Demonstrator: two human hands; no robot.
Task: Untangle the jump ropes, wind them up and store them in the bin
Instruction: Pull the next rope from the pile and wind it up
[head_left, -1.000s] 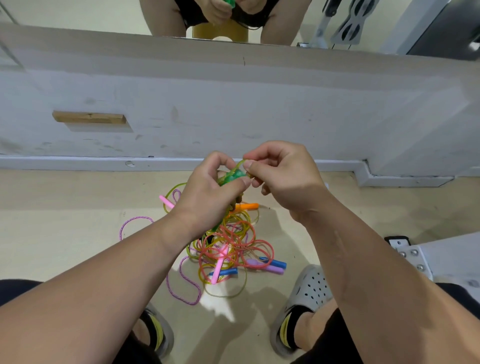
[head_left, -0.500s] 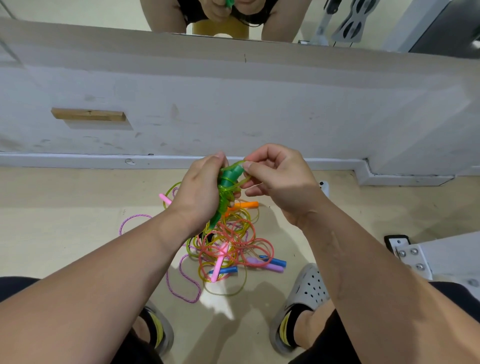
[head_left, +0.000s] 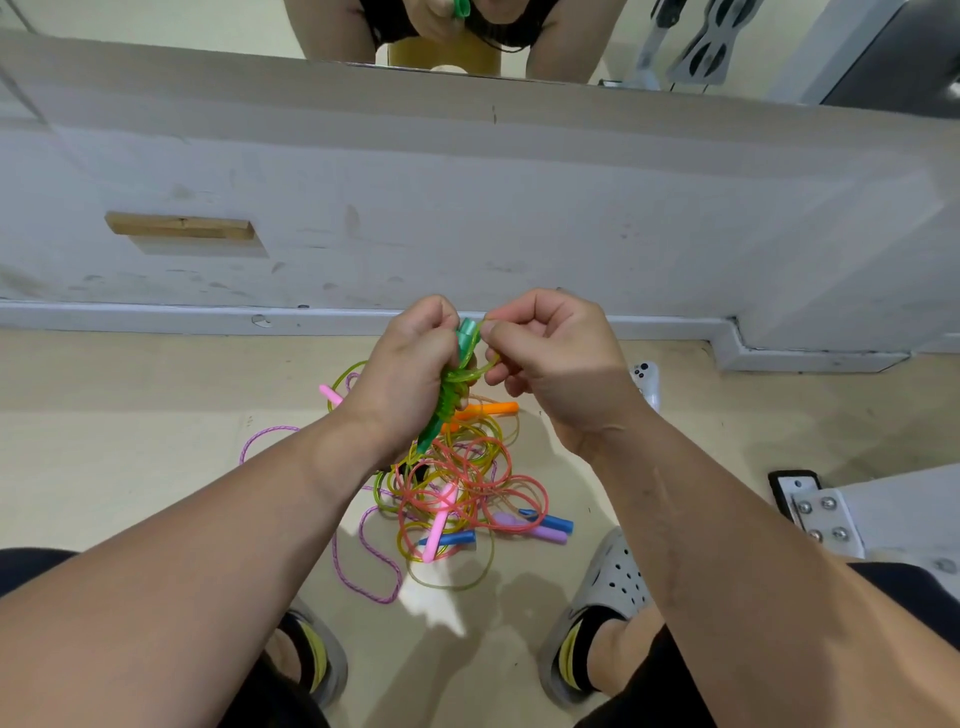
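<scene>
In the left hand (head_left: 410, 364), green handles (head_left: 451, 387) wrapped in yellow-green cord (head_left: 480, 368).

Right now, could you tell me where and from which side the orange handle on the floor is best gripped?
Take the orange handle by its bare right end, coming from above and pinching across its width: it lies flat, that end juts clear of the rope tangle, while its left end is hidden.

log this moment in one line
step: green rope wind-up | left hand: grips green handle | right hand: pinches green rope | other ropes: tangled on floor | bin: not in view
</scene>
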